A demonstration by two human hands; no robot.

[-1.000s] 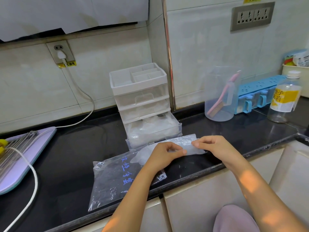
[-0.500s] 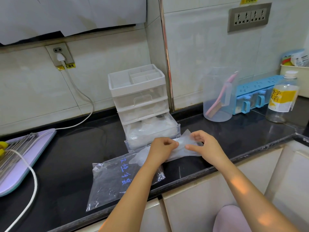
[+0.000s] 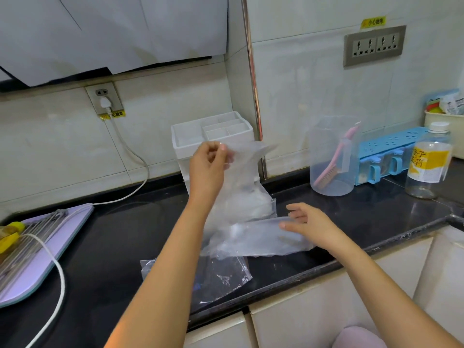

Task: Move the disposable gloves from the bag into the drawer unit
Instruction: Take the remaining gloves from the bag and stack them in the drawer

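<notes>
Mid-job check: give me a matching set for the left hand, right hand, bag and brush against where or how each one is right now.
1 left hand
2 right hand
3 bag
4 brush

A in the clear jug
B flat on the counter
C raised, pinching a glove
D open, fingers straight, low

Pairs: 1-C, 2-D, 3-B, 4-A

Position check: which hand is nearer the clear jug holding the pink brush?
Right. The right hand is in front of the jug; the left hand is raised farther left.
</notes>
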